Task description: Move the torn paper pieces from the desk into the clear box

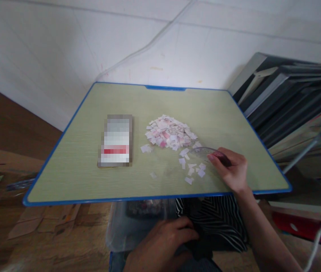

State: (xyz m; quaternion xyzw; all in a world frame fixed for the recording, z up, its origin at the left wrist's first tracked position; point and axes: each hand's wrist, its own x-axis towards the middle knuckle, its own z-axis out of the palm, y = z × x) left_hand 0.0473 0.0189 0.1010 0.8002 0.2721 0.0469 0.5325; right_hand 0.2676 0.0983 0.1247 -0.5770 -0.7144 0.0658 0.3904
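Observation:
In my right hand (232, 168), at the right front of the table, I pinch a thin, curved, see-through dark purple piece (202, 151) between thumb and fingers. Its far end reaches over the paper scraps; its exact kind is unclear. A heap of small white and pinkish paper scraps (168, 132) lies mid-table, left of that piece. Several loose scraps (191, 170) are scattered in front of the heap. Below the table edge, my left hand (171, 241) rests over my lap with fingers loosely bent, holding nothing that I can see.
The pale green folding table (78, 181) has a blue rim and stands against a white wall. A phone-like rectangle (116, 141), pixelated, lies on its left. Dark flat panels (293, 87) lean at the right. Beneath are a clear plastic bin (115, 230) and striped cloth (219, 219).

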